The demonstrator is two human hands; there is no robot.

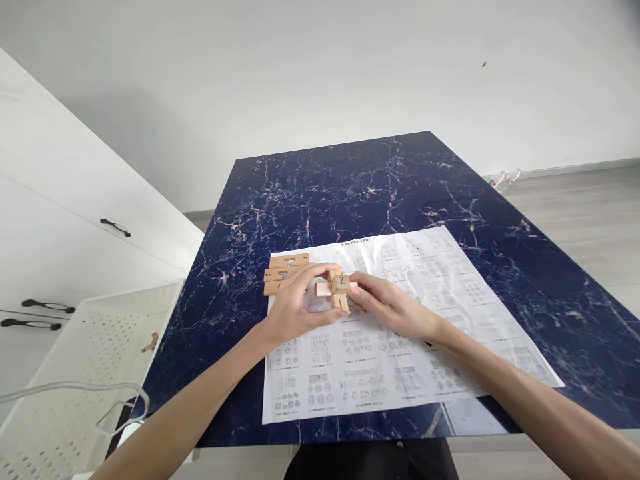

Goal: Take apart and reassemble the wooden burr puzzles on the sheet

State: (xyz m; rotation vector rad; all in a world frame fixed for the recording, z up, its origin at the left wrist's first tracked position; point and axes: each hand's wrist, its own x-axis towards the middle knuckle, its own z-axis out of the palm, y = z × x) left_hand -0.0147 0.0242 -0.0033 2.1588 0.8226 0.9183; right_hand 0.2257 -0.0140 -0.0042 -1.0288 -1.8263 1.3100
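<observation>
Both hands hold a wooden burr puzzle (pixel 342 284) of crossed, notched sticks above a printed sheet. One end facing me carries the number 2, and a lower piece carries a 1. My left hand (pixel 295 303) grips it from the left, thumb at the bottom and fingertips at the top. My right hand (pixel 393 303) closes on its right side with thumb and fingers. Just left of my left hand lie a few loose notched wooden sticks (pixel 277 274) with handwritten marks, partly covered by that hand.
The printed instruction sheet (pixel 345 383) with rows of small diagrams lies creased on the dark blue marbled table (pixel 320 193). White cabinets (pixel 75 193) with black handles stand to the left, near a perforated white rack (pixel 75 360) and a white cable (pixel 75 385).
</observation>
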